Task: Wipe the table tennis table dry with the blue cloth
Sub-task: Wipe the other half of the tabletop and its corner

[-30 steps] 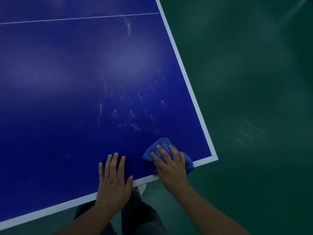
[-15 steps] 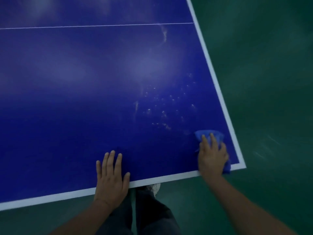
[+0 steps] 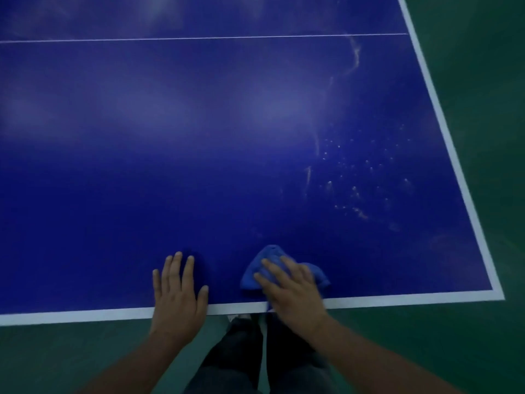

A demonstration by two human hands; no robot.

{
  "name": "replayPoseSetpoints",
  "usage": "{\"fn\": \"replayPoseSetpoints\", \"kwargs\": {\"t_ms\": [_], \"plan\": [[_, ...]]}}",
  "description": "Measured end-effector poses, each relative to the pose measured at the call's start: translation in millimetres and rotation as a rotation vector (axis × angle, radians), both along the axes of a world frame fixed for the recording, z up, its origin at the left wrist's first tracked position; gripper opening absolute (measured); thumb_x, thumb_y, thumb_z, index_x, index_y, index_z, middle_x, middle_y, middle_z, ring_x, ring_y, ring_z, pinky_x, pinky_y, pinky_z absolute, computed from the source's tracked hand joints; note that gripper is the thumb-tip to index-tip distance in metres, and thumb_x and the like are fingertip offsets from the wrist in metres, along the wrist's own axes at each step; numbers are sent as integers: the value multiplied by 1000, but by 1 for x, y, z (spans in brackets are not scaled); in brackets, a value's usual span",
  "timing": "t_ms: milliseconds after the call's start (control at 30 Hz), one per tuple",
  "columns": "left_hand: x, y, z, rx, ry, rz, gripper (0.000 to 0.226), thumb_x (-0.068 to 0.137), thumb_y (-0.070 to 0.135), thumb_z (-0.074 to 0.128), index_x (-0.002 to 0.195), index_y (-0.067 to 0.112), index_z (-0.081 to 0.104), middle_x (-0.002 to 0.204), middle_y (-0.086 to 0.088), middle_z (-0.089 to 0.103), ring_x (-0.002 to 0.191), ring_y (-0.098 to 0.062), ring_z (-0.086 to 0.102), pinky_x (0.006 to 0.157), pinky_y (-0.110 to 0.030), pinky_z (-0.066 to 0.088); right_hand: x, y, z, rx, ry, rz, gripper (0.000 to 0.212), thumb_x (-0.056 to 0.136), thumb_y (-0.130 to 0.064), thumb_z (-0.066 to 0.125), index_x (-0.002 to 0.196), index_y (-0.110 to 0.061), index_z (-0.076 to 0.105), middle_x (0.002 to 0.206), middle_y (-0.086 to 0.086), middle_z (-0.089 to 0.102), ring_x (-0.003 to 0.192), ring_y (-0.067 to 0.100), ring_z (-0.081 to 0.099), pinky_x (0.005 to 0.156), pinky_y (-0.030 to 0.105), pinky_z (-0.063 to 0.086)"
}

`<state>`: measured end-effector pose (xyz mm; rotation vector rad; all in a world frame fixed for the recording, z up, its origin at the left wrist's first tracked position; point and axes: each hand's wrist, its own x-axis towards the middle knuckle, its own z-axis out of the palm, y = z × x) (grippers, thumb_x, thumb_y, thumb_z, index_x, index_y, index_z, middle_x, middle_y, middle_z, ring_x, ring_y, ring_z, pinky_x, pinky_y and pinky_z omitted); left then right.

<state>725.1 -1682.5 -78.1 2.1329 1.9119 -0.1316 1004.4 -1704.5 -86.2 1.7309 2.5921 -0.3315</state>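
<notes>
The blue table tennis table (image 3: 199,166) fills most of the view, with a white border line along its near and right edges. The blue cloth (image 3: 257,268) lies bunched on the table near the front edge. My right hand (image 3: 289,288) presses flat on the cloth with straight fingers, covering its middle. My left hand (image 3: 177,285) rests flat on the bare table to the left of the cloth, fingers spread. Water droplets (image 3: 358,183) and streaks glisten on the surface towards the right corner, beyond the cloth.
A thin white centre line (image 3: 199,38) crosses the table at the far side. Green floor (image 3: 483,137) surrounds the table on the right and in front. My legs in dark trousers (image 3: 250,354) stand just below the front edge.
My right hand has slid the cloth left along the front edge, away from the right corner and close to my left hand. My left hand stays flat in place.
</notes>
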Motion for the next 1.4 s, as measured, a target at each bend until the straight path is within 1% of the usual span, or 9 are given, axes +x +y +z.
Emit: {"fn": "replayPoseSetpoints", "kwargs": {"t_ms": [100, 267, 400, 600, 733, 833, 900, 1033, 1400], "plan": [[-10, 4, 0, -41, -21, -33, 75, 102, 55, 14, 151, 2, 34, 160, -21, 23, 150, -36, 15, 122, -50, 1, 2, -11, 0, -78, 8, -226, 64, 73, -33, 77, 134, -33, 59, 150, -2, 49, 134, 36, 38, 95, 48, 30], [-42, 0, 7, -42, -64, 19, 73, 103, 53, 12, 150, 3, 36, 160, -20, 26, 149, -36, 19, 121, -52, 7, -92, 26, -1, -45, 54, -155, 50, 87, -38, 44, 135, -33, 57, 151, 0, 45, 134, 37, 37, 92, 58, 44], [-93, -7, 4, 1, -16, 120, 70, 103, 52, 13, 150, 5, 34, 160, -18, 24, 150, -34, 16, 121, -49, 4, -146, 114, 7, -60, 124, -613, 45, 98, -40, 43, 140, -32, 58, 155, 4, 44, 139, 39, 31, 102, 65, 34], [-165, -13, 1, 81, -93, 447, 71, 97, 48, 26, 151, 3, 36, 163, -17, 21, 151, -32, 9, 122, -55, 12, -286, 131, 11, -209, 66, 90, 53, 102, -44, 44, 154, -37, 34, 168, -1, 12, 152, 38, 5, 115, 65, 11], [-184, -14, -2, 44, -88, 436, 71, 97, 50, 25, 153, 7, 34, 165, -14, 18, 153, -31, 6, 123, -53, 11, -272, 69, 1, -141, 34, 434, 63, 83, -53, 66, 142, -38, 49, 159, -2, 37, 143, 35, 25, 108, 62, 31], [-174, -7, -8, -16, -66, 391, 72, 99, 52, 21, 156, 10, 27, 166, -10, 6, 154, -27, -4, 123, -46, -2, -205, 83, -5, -31, 23, 428, 50, 87, -43, 51, 136, -38, 54, 152, -2, 48, 138, 36, 38, 100, 58, 37], [-165, -3, -11, -41, -48, 438, 73, 99, 55, 17, 158, 12, 19, 166, -6, -3, 153, -24, -13, 121, -44, -9, -180, 121, -3, -33, -22, 213, 47, 91, -39, 42, 136, -36, 57, 150, 2, 51, 135, 41, 42, 98, 60, 38], [-162, -1, -8, -40, -75, 472, 75, 97, 58, 14, 159, 15, 15, 166, -3, -9, 151, -20, -22, 121, -42, -14, -223, 190, 7, -43, -24, -38, 51, 99, -46, 32, 142, -33, 56, 154, 1, 45, 140, 38, 32, 104, 61, 30], [-229, 12, -5, 232, -299, 846, 75, 98, 52, 18, 157, 6, 21, 167, -13, 4, 154, -27, -4, 125, -44, 3, -482, 236, 10, -60, -23, 529, 48, 106, -46, 26, 154, -41, 30, 167, -8, 15, 152, 32, 8, 116, 57, 12]]}}
